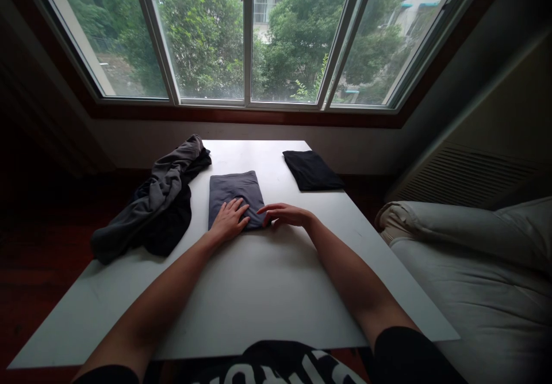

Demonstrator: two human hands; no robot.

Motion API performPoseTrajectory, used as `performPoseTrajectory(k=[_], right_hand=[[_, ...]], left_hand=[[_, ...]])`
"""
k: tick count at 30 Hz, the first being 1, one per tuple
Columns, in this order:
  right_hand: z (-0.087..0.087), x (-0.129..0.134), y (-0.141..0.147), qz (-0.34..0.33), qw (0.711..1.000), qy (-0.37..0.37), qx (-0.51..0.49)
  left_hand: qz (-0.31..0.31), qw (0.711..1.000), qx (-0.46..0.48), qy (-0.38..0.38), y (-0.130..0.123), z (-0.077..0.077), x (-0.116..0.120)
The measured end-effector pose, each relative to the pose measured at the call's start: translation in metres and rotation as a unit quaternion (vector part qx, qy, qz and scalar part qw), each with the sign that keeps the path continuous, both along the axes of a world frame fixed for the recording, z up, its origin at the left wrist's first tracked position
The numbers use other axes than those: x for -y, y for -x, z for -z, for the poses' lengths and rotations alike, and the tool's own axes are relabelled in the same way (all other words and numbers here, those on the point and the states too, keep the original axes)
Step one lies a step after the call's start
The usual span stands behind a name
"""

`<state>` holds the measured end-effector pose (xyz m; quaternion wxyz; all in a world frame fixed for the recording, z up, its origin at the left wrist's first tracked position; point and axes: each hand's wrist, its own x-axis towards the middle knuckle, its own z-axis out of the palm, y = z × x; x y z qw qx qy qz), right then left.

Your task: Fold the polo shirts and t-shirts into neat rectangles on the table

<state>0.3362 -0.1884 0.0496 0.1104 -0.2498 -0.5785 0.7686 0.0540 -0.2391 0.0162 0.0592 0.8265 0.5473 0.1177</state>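
A grey garment (pixel 235 187), folded into a neat rectangle, lies on the white table (pixel 259 292) in front of me. My left hand (pixel 230 218) rests flat on its lower middle, fingers spread. At the garment's lower right corner is my right hand (pixel 287 214), its fingers bent loosely and the fingertips at the cloth's edge. Whether those fingertips pinch the fabric, I cannot tell. What kind of garment it is does not show.
A folded black cloth (pixel 313 170) lies at the table's far right. Crumpled grey and black clothes (pixel 150 206) hang over the left edge. A padded light-coloured sofa (pixel 470 257) stands to the right, and a window (pixel 250 39) is ahead.
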Motion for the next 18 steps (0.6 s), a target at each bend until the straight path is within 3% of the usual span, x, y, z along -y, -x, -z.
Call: performPoseTrajectory(k=[6, 15, 18], right_hand=[[0.001, -0.007, -0.011, -0.014, 0.999, -0.012, 0.031], [-0.003, 0.004, 0.004, 0.028, 0.999, -0.032, -0.027], [0.0, 0.005, 0.009, 0.008, 1.0, -0.022, -0.02]], left_hand=[[0.009, 1.0, 0.006, 0.003, 0.0, -0.002, 0.0], [0.01, 1.0, 0.004, 0.003, 0.0, -0.003, 0.0], [0.01, 1.0, 0.003, 0.004, -0.001, -0.003, 0.0]])
